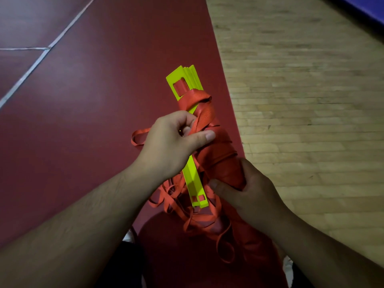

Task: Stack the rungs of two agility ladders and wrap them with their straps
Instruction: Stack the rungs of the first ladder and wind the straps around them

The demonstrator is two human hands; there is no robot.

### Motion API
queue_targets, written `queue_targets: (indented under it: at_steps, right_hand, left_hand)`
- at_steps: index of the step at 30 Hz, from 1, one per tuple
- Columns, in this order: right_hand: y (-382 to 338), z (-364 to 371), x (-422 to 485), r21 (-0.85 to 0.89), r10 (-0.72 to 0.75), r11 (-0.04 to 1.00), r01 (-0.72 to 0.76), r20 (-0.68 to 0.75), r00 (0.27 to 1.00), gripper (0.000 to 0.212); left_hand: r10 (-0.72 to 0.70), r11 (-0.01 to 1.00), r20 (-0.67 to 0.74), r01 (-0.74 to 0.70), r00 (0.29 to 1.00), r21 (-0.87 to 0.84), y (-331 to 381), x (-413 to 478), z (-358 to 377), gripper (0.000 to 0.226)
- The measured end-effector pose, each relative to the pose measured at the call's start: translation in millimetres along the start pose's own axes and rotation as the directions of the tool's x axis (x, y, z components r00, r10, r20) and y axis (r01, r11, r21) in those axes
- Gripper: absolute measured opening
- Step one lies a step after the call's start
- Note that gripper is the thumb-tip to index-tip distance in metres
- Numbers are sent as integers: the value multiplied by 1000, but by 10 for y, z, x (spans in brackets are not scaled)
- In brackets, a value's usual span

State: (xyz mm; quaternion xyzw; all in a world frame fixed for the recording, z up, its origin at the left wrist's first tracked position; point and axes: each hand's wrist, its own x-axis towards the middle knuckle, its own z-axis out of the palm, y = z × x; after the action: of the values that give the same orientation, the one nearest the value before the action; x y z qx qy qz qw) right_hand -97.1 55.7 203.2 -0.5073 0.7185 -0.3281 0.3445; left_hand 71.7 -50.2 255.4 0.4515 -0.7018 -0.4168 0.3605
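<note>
Rungs: a stack of flat yellow rungs (192, 175) is held up above the floor in the middle of the view, its long side running away from the person and leaning a little left; several rung ends show fanned at the far tip
Wrapped straps: orange straps (207, 116) wind in many turns around the middle and right side of the stack, leaving both yellow ends bare
Loose straps: a tangle of orange loops (202, 220) hangs below the near end of the stack, and 1 loop sticks out to the left behind the left wrist
Left hand: the left hand (172, 142) reaches over the stack from the left, fingers curled, and pinches a strap between thumb (205, 136) and fingers against the bundle
Right hand: the right hand (251, 192) grasps the wrapped part of the bundle from the right, its thumb lying across the near side
Floor: a dark red floor (83, 100) with a white line (31, 68) lies under the bundle; pale wooden boards (301, 100) fill the right side
Far corner: a blue surface (365, 7) shows at the upper right edge
</note>
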Motion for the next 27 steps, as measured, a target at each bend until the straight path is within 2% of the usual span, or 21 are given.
queue_targets:
  at_steps: [2,5,8,12,14,22,27]
  right_hand:
    - [6,-4,-1,31,-5,1000,5,-4,1000,42]
    - [15,-13,2,36,-2,999,2,2,1000,39]
    - [17,-11,9,27,-3,1000,2,13,1000,41]
    - [25,-26,50,14,29,999,-29,6,1000,38]
    - [39,-35,65,19,44,999,-44,-1,999,35]
    - [40,-30,50,12,41,999,-41,24,999,37]
    - [-5,22,10,38,19,999,-21,39,999,55]
  left_hand:
    - [-24,986,36,30,999,-166,22,-5,2,21]
    - [-47,969,60,61,997,-241,24,-14,8,19]
    - [-41,988,36,46,998,-145,0,5,-9,19]
    - [-12,994,47,6,999,111,-78,30,-72,12]
    - [-6,983,61,-5,998,186,-110,24,-86,15]
    - [-19,983,95,2,995,181,-137,-5,-52,19]
    - [46,955,-28,-36,999,294,-88,-55,47,31]
